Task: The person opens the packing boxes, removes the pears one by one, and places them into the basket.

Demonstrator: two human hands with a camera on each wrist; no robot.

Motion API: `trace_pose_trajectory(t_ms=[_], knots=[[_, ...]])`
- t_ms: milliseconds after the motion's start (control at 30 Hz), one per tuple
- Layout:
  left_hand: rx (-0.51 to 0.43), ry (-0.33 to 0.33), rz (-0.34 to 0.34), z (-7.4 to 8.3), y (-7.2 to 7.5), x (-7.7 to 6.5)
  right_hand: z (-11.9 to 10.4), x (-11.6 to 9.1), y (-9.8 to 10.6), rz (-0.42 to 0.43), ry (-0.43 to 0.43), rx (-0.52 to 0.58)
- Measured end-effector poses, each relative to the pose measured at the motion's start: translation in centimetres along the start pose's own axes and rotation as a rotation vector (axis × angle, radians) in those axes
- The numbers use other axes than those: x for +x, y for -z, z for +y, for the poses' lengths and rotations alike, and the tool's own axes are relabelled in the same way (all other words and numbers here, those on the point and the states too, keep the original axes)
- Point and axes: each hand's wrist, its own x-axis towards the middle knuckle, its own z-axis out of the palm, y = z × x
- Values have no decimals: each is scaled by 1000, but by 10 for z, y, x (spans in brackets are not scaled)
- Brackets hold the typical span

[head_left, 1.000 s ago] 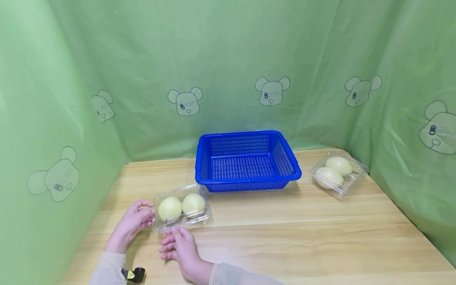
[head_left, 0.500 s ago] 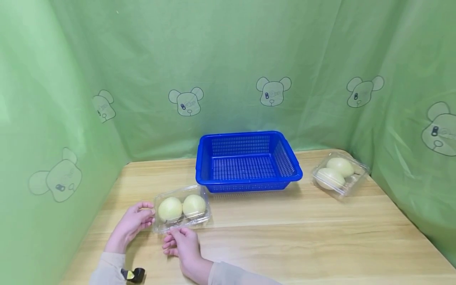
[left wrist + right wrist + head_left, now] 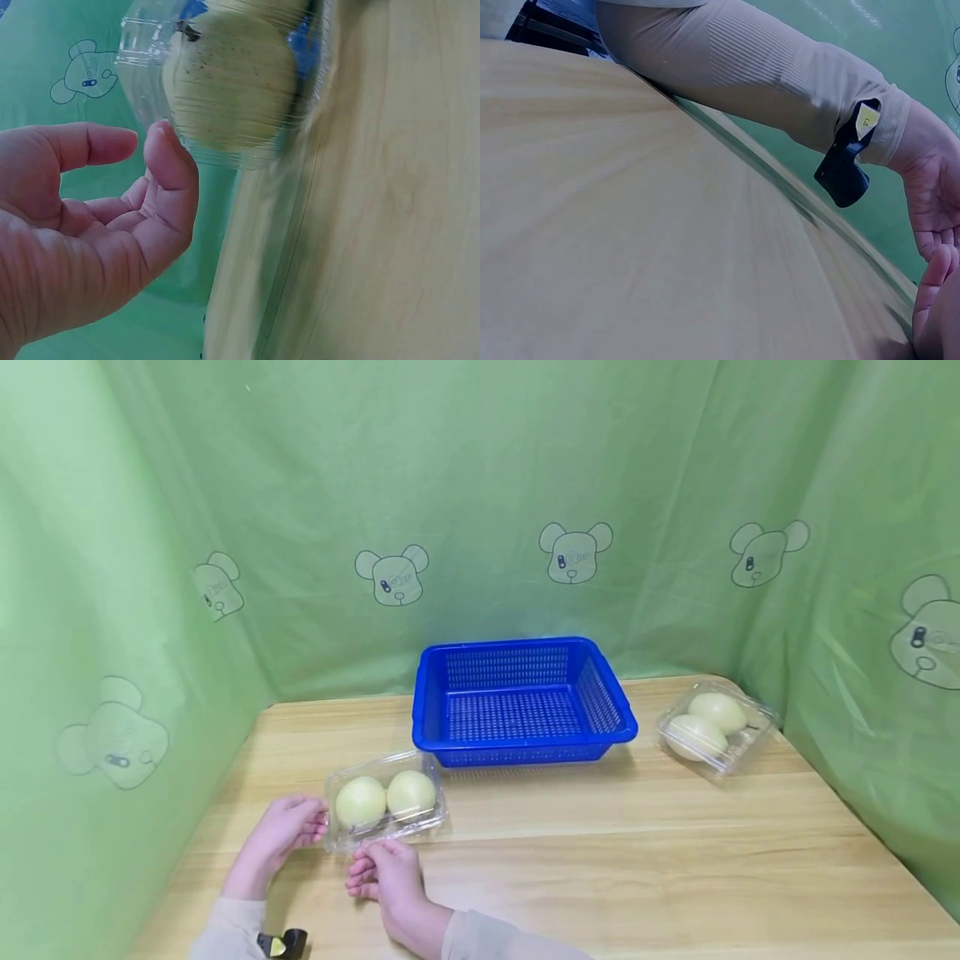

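A clear plastic clamshell box (image 3: 386, 837) with two pale yellow pears (image 3: 361, 802) sits on the table, left of centre. My left hand (image 3: 283, 828) is at its left end. In the left wrist view, the thumb tip meets the box's edge, and a small gap separates the thumb from the index finger (image 3: 97, 144). At the front rim my right hand (image 3: 397, 877) pinches the plastic with thumb and index finger, its other fingers loosely bent. The right wrist view shows only part of that hand and no box.
A blue slotted basket (image 3: 517, 753) stands behind the box with nothing in it. Another clear box (image 3: 738, 752) with two pears lies at the back right. Green curtains (image 3: 480, 460) enclose the wooden table (image 3: 600, 868). A black device (image 3: 285, 943) sits at the left cuff.
My left fingers have drawn closer together and nearer to the box's left end. The right hand has shifted slightly to the right along the front rim. The box stays almost in place.
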Motion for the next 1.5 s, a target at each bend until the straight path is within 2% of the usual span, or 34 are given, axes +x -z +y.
trace_pose_trajectory(t_ms=[100, 233, 400, 567, 733, 1033, 1500], knots=[[-18, 10, 4, 1, 0, -1, 0, 0, 1, 2, 2, -9], [-17, 38, 58, 2, -4, -1, -2, 0, 2, 4, 4, -19], [83, 38, 153, 3, -14, -1, -2, 0, 2, -6, 12, -24], [182, 9, 212, 4, -21, 1, -1, 0, 2, -14, 20, -20], [157, -5, 195, 3, -23, 3, 0, -2, 2, -5, 24, -14], [150, 5, 136, 3, -15, 4, 2, -6, -2, -43, 48, -7], [133, -31, 50, 0, -15, 7, 4, -8, -5, 47, 61, -7]])
